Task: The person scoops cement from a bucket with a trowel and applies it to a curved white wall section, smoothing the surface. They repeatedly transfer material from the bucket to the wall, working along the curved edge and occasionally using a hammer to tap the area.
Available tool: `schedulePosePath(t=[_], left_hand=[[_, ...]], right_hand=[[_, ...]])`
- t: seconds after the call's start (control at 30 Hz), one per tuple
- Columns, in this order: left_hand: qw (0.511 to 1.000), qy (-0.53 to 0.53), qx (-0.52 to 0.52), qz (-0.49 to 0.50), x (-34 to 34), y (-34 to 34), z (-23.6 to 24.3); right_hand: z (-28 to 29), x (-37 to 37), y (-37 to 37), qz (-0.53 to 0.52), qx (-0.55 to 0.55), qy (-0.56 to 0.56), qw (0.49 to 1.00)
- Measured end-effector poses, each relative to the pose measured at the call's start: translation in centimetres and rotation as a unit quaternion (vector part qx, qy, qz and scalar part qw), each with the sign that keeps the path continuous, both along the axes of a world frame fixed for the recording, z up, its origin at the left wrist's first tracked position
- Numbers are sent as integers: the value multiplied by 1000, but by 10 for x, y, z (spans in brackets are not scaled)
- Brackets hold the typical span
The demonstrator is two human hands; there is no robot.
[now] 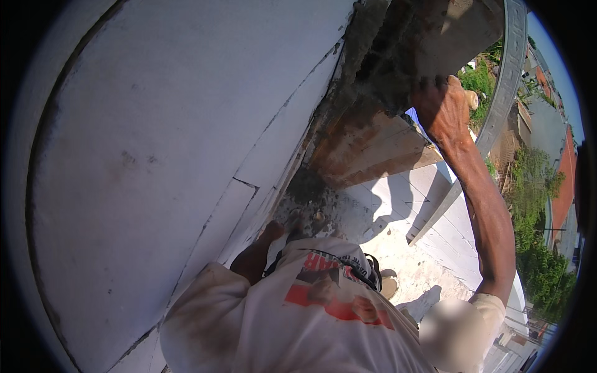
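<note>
The right hand (440, 109) was raised at the upper right, its fingers curled shut around a tool handle (472, 100) whose pale, rounded end stuck out on the side toward the greenery. Whatever the handle was fixed to could not be made out behind the hand and in the deep shade. Just left of the knuckles lay rough, dark grey mortar (373, 68), filling the angle beside the white block wall (186, 93). The right forearm (488, 217) reached up to the tool from a short pale sleeve.

The left hand (271, 231) was low, near the foot of the white wall, beyond the sleeve on that side; it was small and shaded, so I cannot tell whether its fingers were spread or pressed together, or whether they held anything.

Below the mortar, a brown, stained board (373, 146) slanted out from the wall. A long grey metal bar (513, 56) passed to the right of the right hand, its lower end above the sunlit floor (404, 255). The white printed shirt (261, 336) filled the lower middle, with a shoe (389, 286) just past its edge. Farther off to the right were green bushes (528, 186) and a reddish roof (566, 177).
</note>
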State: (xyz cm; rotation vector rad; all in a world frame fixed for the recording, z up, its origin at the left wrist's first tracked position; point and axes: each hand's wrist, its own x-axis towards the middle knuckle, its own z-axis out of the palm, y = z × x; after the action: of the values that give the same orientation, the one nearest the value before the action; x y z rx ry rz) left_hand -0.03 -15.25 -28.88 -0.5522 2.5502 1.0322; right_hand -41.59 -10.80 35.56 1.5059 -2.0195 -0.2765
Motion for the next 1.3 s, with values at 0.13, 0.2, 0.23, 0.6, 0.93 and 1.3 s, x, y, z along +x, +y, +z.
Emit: schedulePosePath(t=[0.13,0.2,0.23,0.6,0.93,1.3], left_hand=[[999,19,-11,-31,-13,0,14],[994,29,-80,-74,0,-9,15],[997,44,-59,-2,-4,-1,24],[998,43,-8,-36,-2,-1,1],[996,26,-79,-39,-2,4,-14],[973,72,-205,-78,29,-1,-24]], right_hand=[[17,1,2,12,6,51,999],[27,22,-11,-74,64,13,995],[27,26,-12,-125,102,-1,987],[50,-30,-67,-35,256,3,966],[49,-12,-47,-56,257,62,963],[47,-43,-43,7,141,9,990]])
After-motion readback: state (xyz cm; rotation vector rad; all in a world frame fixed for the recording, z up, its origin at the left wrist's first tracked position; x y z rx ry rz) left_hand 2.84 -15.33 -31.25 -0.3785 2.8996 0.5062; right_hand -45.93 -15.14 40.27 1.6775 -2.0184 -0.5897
